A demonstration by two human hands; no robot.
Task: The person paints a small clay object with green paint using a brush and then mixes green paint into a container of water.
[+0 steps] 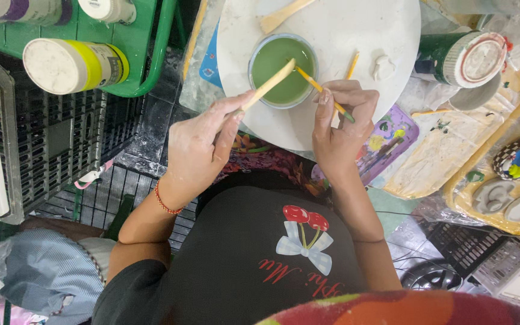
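My left hand [203,144] grips a flat wooden stick [269,84] whose tip rests in a round cup of green paint [281,69]. My right hand [338,123] holds a thin yellow paintbrush [317,87], its front end also reaching over the cup's rim. The cup stands on a white round board [356,36] in front of me. A small white clay figure [384,66] lies on the board to the right of the cup, next to a second yellow brush [352,65].
A green tray [145,60] at the upper left carries paint jars, one with a yellow label [73,65]. Black plastic crates [61,138] sit at the left. A green paint jar [464,57] lies on its side at the right, with painted clay pieces [516,159] on a wooden board.
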